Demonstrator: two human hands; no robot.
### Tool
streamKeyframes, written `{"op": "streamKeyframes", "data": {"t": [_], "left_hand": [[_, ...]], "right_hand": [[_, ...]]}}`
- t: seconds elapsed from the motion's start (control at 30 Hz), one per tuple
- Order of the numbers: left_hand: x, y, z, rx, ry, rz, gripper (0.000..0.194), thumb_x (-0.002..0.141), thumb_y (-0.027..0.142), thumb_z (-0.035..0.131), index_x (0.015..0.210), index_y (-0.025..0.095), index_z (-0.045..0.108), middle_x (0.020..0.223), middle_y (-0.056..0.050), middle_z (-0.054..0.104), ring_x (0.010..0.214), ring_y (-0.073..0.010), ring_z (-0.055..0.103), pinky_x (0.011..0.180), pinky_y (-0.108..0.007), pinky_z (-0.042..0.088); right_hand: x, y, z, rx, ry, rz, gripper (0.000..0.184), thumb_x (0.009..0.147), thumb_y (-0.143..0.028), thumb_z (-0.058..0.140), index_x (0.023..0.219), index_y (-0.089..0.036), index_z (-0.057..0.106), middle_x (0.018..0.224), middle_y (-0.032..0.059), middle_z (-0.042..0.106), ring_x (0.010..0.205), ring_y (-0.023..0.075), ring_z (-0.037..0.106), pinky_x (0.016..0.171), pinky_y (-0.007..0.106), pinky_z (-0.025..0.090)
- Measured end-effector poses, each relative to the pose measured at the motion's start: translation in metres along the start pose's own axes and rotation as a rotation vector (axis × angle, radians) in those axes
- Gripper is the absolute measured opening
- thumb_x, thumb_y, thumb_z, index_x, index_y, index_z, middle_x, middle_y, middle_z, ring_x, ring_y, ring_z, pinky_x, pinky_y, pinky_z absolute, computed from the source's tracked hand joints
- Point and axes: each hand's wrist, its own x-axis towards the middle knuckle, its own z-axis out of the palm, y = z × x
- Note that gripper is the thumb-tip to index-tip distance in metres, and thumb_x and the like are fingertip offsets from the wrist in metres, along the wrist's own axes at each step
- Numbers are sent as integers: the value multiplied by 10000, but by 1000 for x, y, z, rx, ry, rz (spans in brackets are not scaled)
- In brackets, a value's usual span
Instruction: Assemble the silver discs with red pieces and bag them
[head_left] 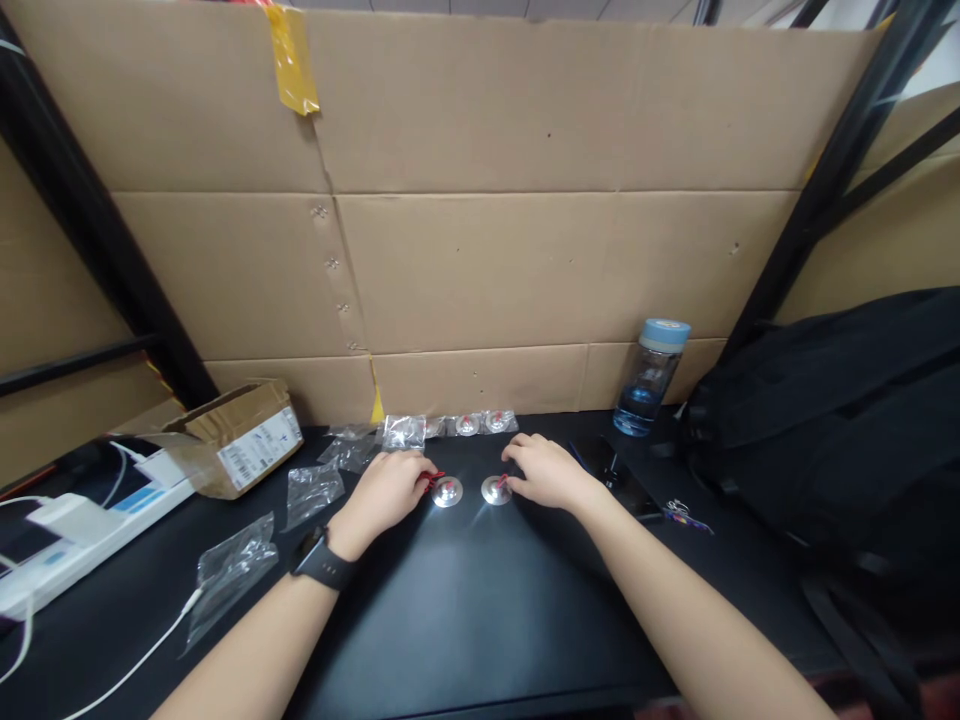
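Note:
Two small silver finger cymbals with red cords lie side by side on the black tabletop, domes up. My left hand (390, 490) is closed at the red cord beside the left finger cymbal (448, 492), thumb and fingertips pinching it. At the right finger cymbal (495, 490), my right hand (551, 474) has its thumb by the red cord. Its fingers are curved, with a gap between thumb and forefinger. More finger cymbals (468, 425) sit in clear wrappers along the back. A dark watch (322, 560) is on my left wrist.
Empty plastic sleeves (234, 570) and a cardboard box (251, 440) lie to the left, near a white power strip (90, 550) with cables. On the right are a water bottle (651, 378), a dark phone (622, 478), a keyring (686, 515) and a black backpack (832, 440). Cardboard (480, 260) walls the back.

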Motion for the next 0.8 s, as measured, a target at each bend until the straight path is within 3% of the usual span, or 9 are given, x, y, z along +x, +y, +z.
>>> {"op": "streamKeyframes", "data": {"t": [0.2, 0.6, 0.8], "left_hand": [[2, 1, -1, 42, -17, 2, 153, 875, 192, 632, 914, 258, 764, 926, -32, 755, 910, -228, 696, 807, -320, 483], [1, 4, -1, 9, 12, 16, 168, 874, 161, 631, 892, 249, 773, 908, -49, 754, 895, -245, 694, 821, -340, 471], [4, 4, 2, 44, 4, 13, 180, 857, 116, 613, 807, 234, 741, 850, -46, 734, 851, -239, 685, 786, -326, 462]], "right_hand": [[3, 16, 4, -4, -133, 43, 343, 851, -292, 645, 1185, -218, 674, 1230, 112, 646, 1101, 297, 619, 900, 359, 476], [7, 28, 11, 63, -85, 86, 486, 877, -232, 581, 1362, -218, 561, 1299, 131, 641, 1167, 293, 635, 943, 361, 479], [10, 34, 15, 88, -41, 71, 455, 896, -179, 534, 1349, -169, 570, 1257, 154, 666, 1170, 289, 639, 975, 352, 468]]}}
